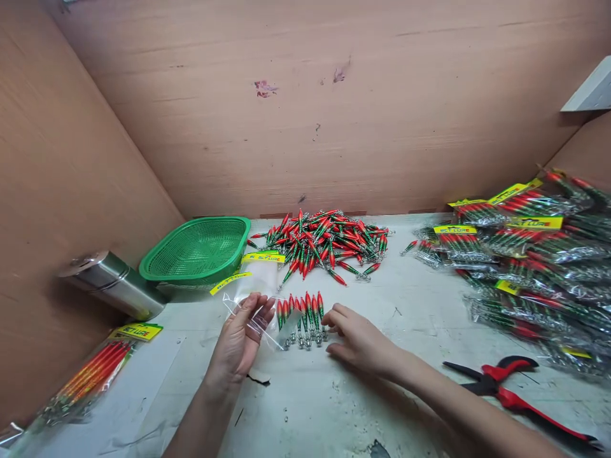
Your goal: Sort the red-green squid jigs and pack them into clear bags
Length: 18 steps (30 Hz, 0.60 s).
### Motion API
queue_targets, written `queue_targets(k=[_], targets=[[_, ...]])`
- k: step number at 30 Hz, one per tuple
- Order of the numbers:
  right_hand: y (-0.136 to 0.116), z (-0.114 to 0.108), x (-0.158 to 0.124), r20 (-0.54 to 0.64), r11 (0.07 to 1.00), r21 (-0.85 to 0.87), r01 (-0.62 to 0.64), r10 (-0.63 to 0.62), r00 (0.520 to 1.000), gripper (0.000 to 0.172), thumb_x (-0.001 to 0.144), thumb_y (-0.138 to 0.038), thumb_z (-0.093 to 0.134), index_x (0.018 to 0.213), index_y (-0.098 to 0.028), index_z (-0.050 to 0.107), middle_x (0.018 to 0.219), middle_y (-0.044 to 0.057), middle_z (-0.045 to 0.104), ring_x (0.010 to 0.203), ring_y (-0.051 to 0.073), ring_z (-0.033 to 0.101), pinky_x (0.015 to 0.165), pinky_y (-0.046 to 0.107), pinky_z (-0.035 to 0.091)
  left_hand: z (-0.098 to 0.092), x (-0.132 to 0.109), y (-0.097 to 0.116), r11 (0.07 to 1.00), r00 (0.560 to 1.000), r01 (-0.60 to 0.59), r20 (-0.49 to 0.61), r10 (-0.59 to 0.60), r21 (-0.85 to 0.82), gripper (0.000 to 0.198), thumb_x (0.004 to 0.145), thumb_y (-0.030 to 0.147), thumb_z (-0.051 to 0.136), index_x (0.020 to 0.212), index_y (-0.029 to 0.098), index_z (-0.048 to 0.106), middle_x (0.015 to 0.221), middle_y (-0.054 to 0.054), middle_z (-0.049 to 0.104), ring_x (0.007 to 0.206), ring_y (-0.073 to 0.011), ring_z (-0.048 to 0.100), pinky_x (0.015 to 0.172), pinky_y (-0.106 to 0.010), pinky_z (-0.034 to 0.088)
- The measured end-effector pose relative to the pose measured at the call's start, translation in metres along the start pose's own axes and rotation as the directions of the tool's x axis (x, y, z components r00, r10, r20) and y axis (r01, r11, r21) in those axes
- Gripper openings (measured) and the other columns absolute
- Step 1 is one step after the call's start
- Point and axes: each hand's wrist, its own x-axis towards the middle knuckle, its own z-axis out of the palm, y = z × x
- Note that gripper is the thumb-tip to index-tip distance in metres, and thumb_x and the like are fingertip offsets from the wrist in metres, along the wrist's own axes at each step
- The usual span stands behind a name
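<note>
My left hand [241,337] pinches the open end of a clear plastic bag [258,299] with a yellow label, held over the white table [334,394]. Beside it lies a short row of red-and-green fishing lures [301,313], hooks toward me. My right hand [356,337] rests at the right end of that row, fingers curled against the lures. A loose heap of the same lures [324,242] lies farther back in the middle.
A green plastic basket [198,251] stands at the back left beside a lying steel flask [112,283]. Packed bags of lures [529,254] pile up on the right, one more packed bag [95,372] at the left. Red-handled pliers [506,388] lie near my right forearm. Wooden walls enclose the table.
</note>
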Motion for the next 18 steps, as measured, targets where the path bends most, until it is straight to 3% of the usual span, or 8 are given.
queue_targets(k=[3, 9, 14, 18], targets=[[0.0, 0.013, -0.001, -0.001, 0.995, -0.101, 0.022, -0.022, 1.0, 0.022, 0.072, -0.007, 0.06, 0.089, -0.021, 0.054, 0.094, 0.006, 0.058, 0.088, 0.022, 0.056, 0.072, 0.033, 0.048, -0.004, -0.002, -0.003, 1.0, 1.0, 0.019, 0.013, -0.019, 0.003, 0.016, 0.083, 0.007, 0.057, 0.072, 0.013, 0.065, 0.069, -0.003, 0.073, 0.066, -0.014, 0.071, 0.06, -0.022, 0.058], [0.01, 0.014, -0.005, -0.033, 0.982, -0.185, 0.049, -0.056, 0.998, 0.018, 0.074, -0.007, 0.05, 0.085, -0.021, 0.049, 0.086, 0.006, 0.056, 0.078, 0.02, 0.053, 0.065, 0.031, 0.046, -0.005, -0.002, -0.012, 0.999, 0.998, 0.037, 0.05, -0.039, 0.025, 0.004, 0.077, 0.009, 0.067, 0.074, 0.012, 0.067, 0.08, -0.007, 0.075, 0.071, -0.0166, 0.072, 0.066, -0.025, 0.06], [0.021, -0.002, -0.011, -0.084, 0.97, -0.228, 0.088, -0.109, 0.99, 0.024, 0.075, -0.008, 0.046, 0.094, -0.02, 0.052, 0.089, 0.008, 0.059, 0.079, 0.022, 0.056, 0.066, 0.034, 0.049, -0.004, -0.006, -0.015, 0.998, 0.994, 0.034, 0.097, -0.04, 0.06, 0.005, 0.076, 0.012, 0.069, 0.08, 0.011, 0.067, 0.088, -0.011, 0.076, 0.072, -0.0166, 0.072, 0.066, -0.023, 0.059], [-0.006, -0.03, -0.027, -0.173, 0.968, -0.201, 0.151, -0.187, 0.967, 0.018, 0.082, -0.011, 0.045, 0.094, -0.023, 0.052, 0.081, 0.006, 0.055, 0.072, 0.021, 0.057, 0.059, 0.032, 0.049, -0.004, -0.01, -0.018, 0.996, 0.989, 0.04, 0.138, -0.051, 0.083, 0.009, 0.075, 0.017, 0.071, 0.081, 0.011, 0.068, 0.094, -0.012, 0.075, 0.074, -0.0176, 0.072, 0.065, -0.023, 0.058]])
